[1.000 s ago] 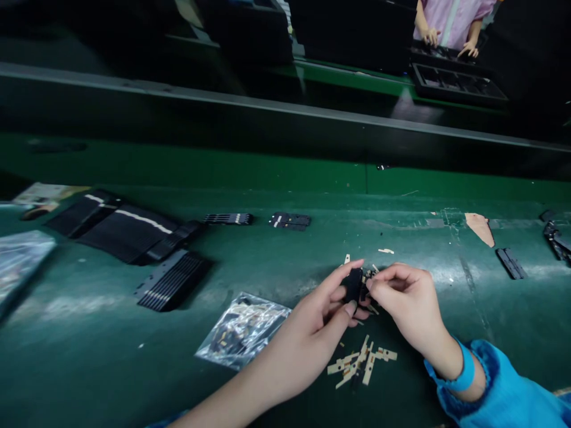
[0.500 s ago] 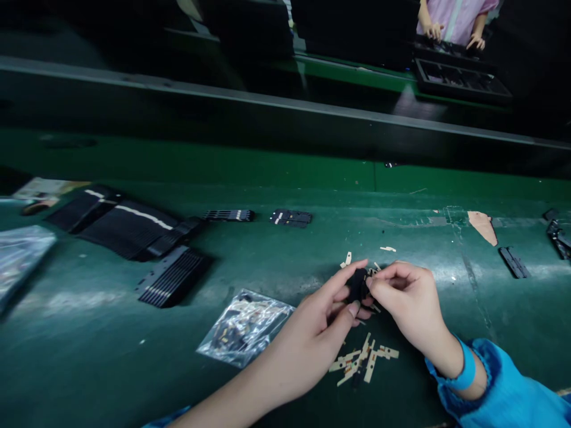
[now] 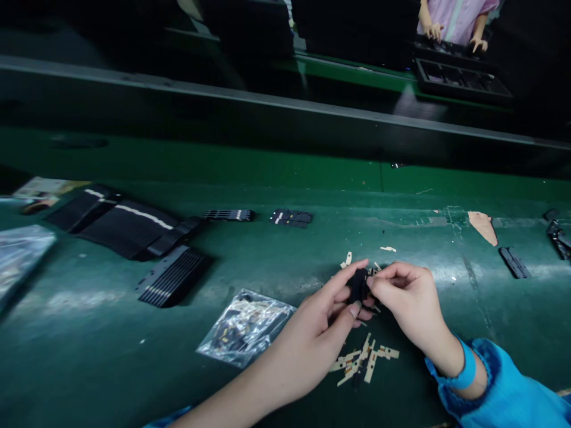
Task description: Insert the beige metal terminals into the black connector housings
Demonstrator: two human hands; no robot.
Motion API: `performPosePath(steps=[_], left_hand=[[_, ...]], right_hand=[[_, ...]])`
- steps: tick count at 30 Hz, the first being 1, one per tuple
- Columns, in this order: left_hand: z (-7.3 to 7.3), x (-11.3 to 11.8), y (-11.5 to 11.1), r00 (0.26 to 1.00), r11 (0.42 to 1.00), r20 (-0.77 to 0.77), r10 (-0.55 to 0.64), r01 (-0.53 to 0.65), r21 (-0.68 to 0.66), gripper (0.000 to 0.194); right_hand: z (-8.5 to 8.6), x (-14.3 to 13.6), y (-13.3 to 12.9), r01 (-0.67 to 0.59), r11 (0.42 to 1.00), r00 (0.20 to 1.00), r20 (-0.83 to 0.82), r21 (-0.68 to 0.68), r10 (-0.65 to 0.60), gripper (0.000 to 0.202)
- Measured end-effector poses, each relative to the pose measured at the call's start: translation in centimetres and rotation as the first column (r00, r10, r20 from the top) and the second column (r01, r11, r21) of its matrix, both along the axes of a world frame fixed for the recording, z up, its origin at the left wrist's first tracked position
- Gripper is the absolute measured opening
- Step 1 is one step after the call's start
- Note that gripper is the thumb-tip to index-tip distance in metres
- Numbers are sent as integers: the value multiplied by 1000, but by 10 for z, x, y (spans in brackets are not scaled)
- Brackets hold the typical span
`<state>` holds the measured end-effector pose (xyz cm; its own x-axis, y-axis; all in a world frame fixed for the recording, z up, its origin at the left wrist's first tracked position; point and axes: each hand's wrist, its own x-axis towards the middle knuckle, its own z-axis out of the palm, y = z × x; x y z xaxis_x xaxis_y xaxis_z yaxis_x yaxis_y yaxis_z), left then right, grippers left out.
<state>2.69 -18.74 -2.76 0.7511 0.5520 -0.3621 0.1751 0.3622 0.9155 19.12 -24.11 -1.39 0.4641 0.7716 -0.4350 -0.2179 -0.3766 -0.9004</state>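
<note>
While the left hand [image 3: 319,318] grips a black part [image 3: 357,285] above the green surface [image 3: 250,255], the right hand [image 3: 408,297] is positioned at the part's right edge; whether this second grip clasps anything cannot be determined.

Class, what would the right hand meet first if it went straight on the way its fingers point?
Probably the black part held in the left hand; the right hand is at its edge, though depth makes contact hard to judge.
</note>
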Motion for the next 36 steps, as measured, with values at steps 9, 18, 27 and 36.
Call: performPosePath(steps=[9, 18, 27, 36], left_hand=[[2, -1, -1, 1000, 1000, -6, 9, -9, 12, 58], [0, 0, -2, 1000, 999, -4, 22, -21, 47, 58], [4, 1, -3, 999, 997, -32, 9, -7, 72, 57], [4, 0, -3, 999, 997, -37, 13, -10, 77, 57]], right_hand=[[2, -1, 0, 16, 1000, 1000, -15, -5, -16, 8], [2, -2, 0, 20, 1000, 1000, -6, 8, -20, 5], [1, -2, 0, 21, 1000, 1000, 4, 13, -21, 3], [2, -3, -1, 34, 999, 999, -10, -1, -34, 4]])
